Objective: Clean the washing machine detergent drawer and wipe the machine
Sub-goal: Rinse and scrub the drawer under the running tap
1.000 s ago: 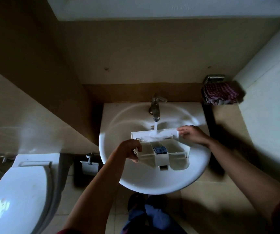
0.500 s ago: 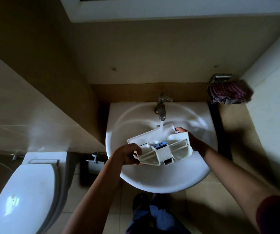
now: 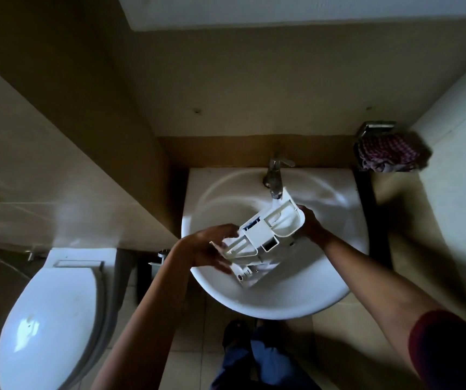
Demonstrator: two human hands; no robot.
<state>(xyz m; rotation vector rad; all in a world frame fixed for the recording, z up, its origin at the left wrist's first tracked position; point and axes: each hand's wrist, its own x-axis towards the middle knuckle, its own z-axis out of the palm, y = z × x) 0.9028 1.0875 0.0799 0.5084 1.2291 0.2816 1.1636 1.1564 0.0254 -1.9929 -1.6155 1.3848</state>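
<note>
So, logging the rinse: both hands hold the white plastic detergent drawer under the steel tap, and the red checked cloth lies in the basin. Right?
No: the head view shows the red checked cloth on a metal holder beside the white basin, not in it. The left hand and right hand do hold the drawer under the tap.

Dim bathroom: beige tiled walls [image 3: 254, 102], pale tiled floor [image 3: 338, 327], white closed-lid toilet [image 3: 49, 319] bottom left, red-checked cloth [image 3: 386, 153] on chrome wall holder [image 3: 378, 126].
</note>
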